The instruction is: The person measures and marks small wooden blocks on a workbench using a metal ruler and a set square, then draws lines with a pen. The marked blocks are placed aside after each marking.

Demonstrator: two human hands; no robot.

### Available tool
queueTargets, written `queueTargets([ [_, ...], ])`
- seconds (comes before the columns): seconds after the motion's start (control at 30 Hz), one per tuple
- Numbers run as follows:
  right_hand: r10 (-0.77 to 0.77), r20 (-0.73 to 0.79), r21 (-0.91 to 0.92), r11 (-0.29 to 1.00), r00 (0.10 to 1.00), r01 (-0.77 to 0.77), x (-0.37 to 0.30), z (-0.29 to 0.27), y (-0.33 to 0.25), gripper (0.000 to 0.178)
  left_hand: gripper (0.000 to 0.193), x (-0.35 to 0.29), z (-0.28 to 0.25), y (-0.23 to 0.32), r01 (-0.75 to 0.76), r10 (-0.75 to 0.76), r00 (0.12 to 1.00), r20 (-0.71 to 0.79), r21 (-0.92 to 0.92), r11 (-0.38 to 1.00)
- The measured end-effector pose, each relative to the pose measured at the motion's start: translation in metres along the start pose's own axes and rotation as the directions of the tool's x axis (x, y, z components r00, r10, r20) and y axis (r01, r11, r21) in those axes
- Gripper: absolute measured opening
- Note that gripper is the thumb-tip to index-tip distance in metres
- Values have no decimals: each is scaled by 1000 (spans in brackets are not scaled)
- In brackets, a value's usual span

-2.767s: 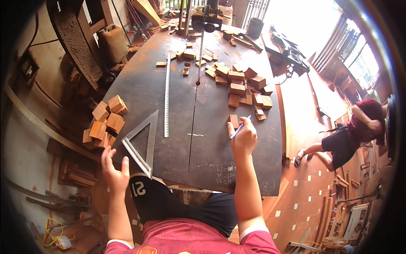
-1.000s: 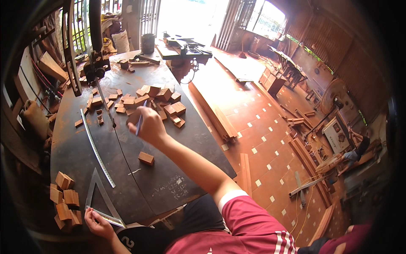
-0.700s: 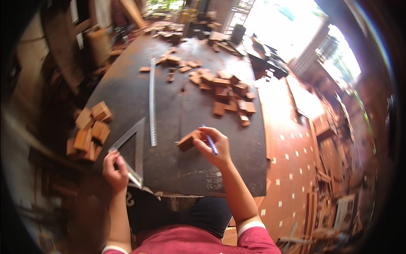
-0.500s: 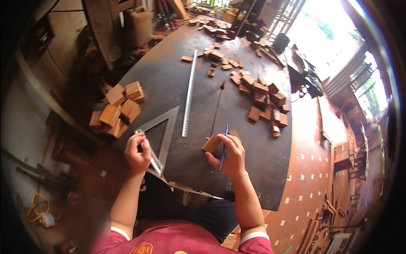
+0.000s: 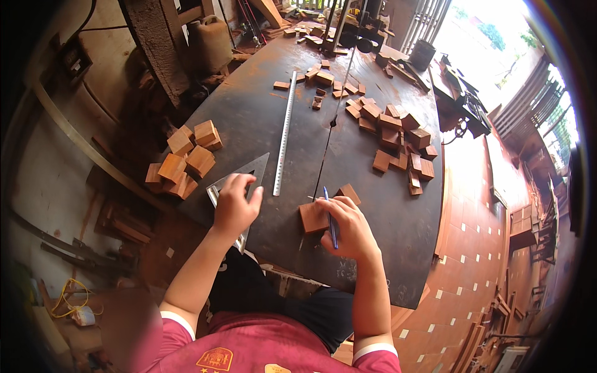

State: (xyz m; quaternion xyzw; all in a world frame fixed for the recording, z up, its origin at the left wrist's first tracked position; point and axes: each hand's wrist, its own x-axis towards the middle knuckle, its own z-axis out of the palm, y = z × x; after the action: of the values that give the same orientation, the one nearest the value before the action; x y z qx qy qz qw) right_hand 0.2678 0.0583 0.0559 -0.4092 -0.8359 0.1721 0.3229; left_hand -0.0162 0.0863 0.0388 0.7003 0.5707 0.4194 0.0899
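Observation:
My right hand (image 5: 353,231) grips a blue pen (image 5: 333,231) between thumb and fingers. Beside its fingertips a reddish-brown wooden block (image 5: 313,218) rests on the dark table, and a second block (image 5: 349,193) lies just behind the hand. My left hand (image 5: 238,203) is open, thumb and fingers apart, over a metal triangular square (image 5: 256,169). The hand hides much of that square, so whether it touches it is unclear. Between the hands and farther off, a long steel ruler (image 5: 285,133) lies on the table.
Several wooden blocks are heaped at the table's left edge (image 5: 180,161). A larger scatter of blocks (image 5: 392,133) covers the right side. A dark slit (image 5: 324,152) runs along the tabletop (image 5: 367,255) toward upright machine parts (image 5: 357,38) at the far end.
My left hand has released the square's edge and moved right and up over it. The near block now shows more of its face beside my right hand, which still holds the pen. The view shifted slightly.

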Motion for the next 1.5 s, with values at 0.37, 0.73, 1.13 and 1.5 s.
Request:
queueTargets([
  [0.37,36,-27,-52,998,999,-37,-4,5,0,64,29,32,49,14,224,-375,845,380,386,895],
  [0.73,89,-44,-46,995,995,-91,-9,11,-3,64,28,38,33,8,383,-453,760,467,242,892],
  [1.13,131,-30,-8,991,991,-131,-8,14,-2,66,21,38,56,-4,271,-454,789,415,427,863],
  [1.5,127,-67,46,991,990,-124,-10,20,-2,66,12,-9,-3,9,695,-386,636,669,-277,664],
])
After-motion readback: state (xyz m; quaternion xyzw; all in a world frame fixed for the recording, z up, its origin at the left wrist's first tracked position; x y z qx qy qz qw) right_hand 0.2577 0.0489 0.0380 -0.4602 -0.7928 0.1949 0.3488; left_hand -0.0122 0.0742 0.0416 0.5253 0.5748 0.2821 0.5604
